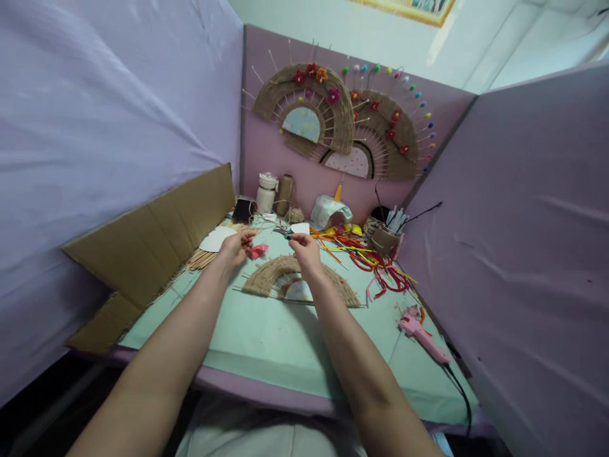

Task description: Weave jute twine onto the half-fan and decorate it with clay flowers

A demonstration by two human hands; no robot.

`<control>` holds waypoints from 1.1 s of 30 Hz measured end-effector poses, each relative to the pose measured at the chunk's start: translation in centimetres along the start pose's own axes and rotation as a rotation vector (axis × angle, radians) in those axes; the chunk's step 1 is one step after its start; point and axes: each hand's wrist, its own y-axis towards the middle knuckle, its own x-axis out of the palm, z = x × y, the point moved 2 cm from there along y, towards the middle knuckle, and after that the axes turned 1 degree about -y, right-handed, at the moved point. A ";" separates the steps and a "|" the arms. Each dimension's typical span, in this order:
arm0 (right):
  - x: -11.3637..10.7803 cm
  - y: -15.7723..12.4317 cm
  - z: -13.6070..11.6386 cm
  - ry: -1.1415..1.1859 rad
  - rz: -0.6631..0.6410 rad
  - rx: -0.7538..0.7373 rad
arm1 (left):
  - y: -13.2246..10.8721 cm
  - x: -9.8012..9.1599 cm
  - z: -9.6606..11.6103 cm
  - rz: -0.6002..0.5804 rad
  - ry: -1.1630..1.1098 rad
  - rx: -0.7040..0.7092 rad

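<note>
Both my arms reach out over a pale green table [266,343]. My left hand [236,246] is closed in a pinch, with a small pink piece [259,251] just to its right. My right hand [305,249] is also pinched shut; what its fingertips hold is too small to make out. Under and between the hands lies a half-round fan woven of jute twine [271,274] with thin sticks poking out of it.
Red, orange and yellow pipe cleaners [375,263] lie at the right, beside a cup of tools [385,238]. A pink glue gun [421,333] rests near the right edge. Cardboard [157,238] leans at the left. Two finished fans [333,120] hang on the back wall.
</note>
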 end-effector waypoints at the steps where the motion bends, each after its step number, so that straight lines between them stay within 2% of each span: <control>1: 0.3 0.1 0.5 0.006 0.004 0.013 | 0.2 -0.2 -0.3 0.006 0.033 -0.002; 5: 0.8 -0.2 1.8 0.028 0.006 0.040 | 0.7 -0.7 -1.8 0.023 0.212 0.055; 9: 0.6 -0.8 2.5 0.018 -0.003 0.040 | 1.0 -0.4 -2.4 0.041 0.833 0.370; 12: 0.5 -1.0 2.8 0.011 -0.013 0.016 | 1.6 0.3 -2.7 -0.025 1.070 0.445; 16: 0.6 -1.0 3.1 0.003 -0.004 -0.032 | 1.8 1.2 -2.8 -0.087 1.143 0.495; 23: 0.1 -1.1 2.2 0.023 0.056 -0.162 | -0.9 2.8 -2.5 -0.265 1.059 0.808; 28: -0.4 -1.6 1.3 -0.069 0.071 -0.266 | -3.1 4.3 -2.1 -0.268 1.150 0.961; 33: -0.5 -1.7 1.4 -0.156 0.054 -0.289 | -4.2 5.2 -2.1 -0.223 1.266 1.024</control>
